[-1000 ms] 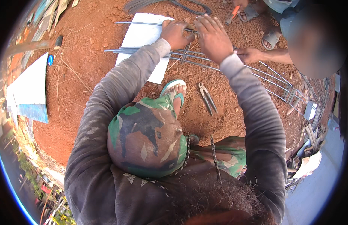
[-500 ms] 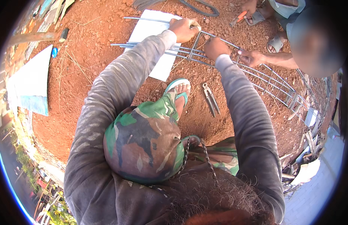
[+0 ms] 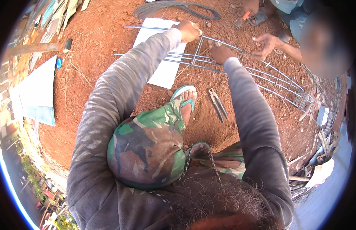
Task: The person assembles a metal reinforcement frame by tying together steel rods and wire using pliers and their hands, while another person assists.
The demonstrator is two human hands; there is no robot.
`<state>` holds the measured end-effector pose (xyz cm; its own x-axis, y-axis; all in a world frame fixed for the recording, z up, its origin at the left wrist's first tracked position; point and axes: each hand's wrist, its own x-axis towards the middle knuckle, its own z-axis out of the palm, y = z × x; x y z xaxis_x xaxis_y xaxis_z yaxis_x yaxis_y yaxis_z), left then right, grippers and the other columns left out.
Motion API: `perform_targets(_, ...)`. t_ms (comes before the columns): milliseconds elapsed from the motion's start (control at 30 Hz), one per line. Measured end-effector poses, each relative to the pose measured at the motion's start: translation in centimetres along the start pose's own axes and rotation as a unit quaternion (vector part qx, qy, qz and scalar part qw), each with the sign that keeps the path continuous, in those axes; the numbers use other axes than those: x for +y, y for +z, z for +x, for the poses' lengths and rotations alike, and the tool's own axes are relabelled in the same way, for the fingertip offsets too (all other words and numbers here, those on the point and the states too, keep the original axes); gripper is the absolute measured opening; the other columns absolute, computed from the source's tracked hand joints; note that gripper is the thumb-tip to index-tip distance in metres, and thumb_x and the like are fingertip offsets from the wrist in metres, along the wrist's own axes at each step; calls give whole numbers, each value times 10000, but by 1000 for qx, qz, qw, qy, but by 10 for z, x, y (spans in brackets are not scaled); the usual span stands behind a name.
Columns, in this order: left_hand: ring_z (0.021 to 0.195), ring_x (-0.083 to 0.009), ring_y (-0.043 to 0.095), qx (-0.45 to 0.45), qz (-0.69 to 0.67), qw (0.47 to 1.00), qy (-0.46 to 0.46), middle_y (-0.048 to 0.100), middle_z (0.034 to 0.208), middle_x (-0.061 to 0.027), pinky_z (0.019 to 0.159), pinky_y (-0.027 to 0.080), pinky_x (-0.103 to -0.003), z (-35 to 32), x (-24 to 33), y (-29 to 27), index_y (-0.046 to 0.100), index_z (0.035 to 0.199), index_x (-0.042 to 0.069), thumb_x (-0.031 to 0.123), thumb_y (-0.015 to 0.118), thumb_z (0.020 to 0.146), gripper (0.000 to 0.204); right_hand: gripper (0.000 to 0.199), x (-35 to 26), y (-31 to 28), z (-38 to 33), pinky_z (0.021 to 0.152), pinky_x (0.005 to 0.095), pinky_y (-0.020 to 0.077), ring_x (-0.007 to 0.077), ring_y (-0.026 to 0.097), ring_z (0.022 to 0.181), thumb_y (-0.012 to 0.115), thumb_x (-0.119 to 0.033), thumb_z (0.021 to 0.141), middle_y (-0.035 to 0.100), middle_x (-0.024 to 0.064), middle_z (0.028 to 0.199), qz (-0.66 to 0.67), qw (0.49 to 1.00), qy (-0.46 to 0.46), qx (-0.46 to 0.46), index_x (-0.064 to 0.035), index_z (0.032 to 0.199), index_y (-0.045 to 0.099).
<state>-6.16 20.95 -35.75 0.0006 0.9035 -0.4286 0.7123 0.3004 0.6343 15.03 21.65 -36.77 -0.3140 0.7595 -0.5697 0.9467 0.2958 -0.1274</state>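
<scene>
Fingers of the left hand [image 3: 188, 30] are curling tight around the top bar of the rebar cage [image 3: 239, 63]; right hand [image 3: 221, 52] is gripping a lower bar beside it. Pincers [image 3: 218, 103] are lying on red dirt below the fingers, near a sandalled foot [image 3: 185, 100].

Left hand [image 3: 188, 30] clenched, right hand [image 3: 221, 53] curled.

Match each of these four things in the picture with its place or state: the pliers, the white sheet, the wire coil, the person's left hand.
Things:
1. pliers
2. white sheet
3. wire coil
4. left hand

Places or states:
A. on the dirt at the far end, beyond the sheet
B. gripping the top bar of the rebar cage
C. flat under the cage's near end
D. on the dirt beside the sandalled foot

Pairs: 1-D, 2-C, 3-A, 4-B
</scene>
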Motion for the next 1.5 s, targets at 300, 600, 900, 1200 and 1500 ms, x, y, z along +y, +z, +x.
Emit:
perform_targets(300, 1142, -234, 700, 57, 52, 992, 96, 783, 1150, -59, 1124, 325, -426, -31, 9, 5, 748, 1233, 196, 343, 651, 967, 318, 347, 42, -38, 24, 870, 460, 594, 349, 721, 1103, 603, -306, 970, 757, 221, 1091, 213, 943, -149, 209, -53, 1162, 744)
perform_targets(600, 1152, -269, 688, 116, 94, 978, 143, 762, 1223, -64, 1113, 271, -452, -40, 2, 10, 745, 1264, 263, 313, 610, 1003, 298, 379, 23, -60, 57, 850, 391, 557, 237, 710, 996, 586, -333, 1023, 743, 133, 1101, 304, 939, -160, -32, -15, 1183, 715)
perform_targets(900, 1088, -256, 707, 87, 99, 986, 100, 787, 1071, -90, 1067, 285, -441, -47, 10, 7, 777, 1191, 252, 286, 593, 991, 274, 334, -30, -64, -41, 822, 557, 546, 457, 702, 905, 543, -337, 1026, 717, 275, 939, 126, 942, -207, 233, -20, 1043, 649)
perform_targets(1200, 1135, -243, 691, 69, 93, 990, 80, 782, 1124, -55, 1082, 277, -456, -29, 2, 8, 779, 1167, 239, 429, 613, 982, 313, 228, -35, -6, -75, 634, 304, 494, 113, 601, 679, 627, -158, 1014, 709, 55, 794, 499, 851, -82, 143, 36, 1090, 718)
perform_targets(1500, 1117, -271, 710, -7, 95, 995, -28, 787, 1137, -68, 1090, 399, -451, -16, 28, -6, 793, 1184, 221, 431, 602, 976, 351, 380, -1, -17, -63, 870, 331, 567, 233, 712, 1009, 521, -63, 984, 720, 182, 1221, 795, 574, -172, -100, 56, 1342, 570)
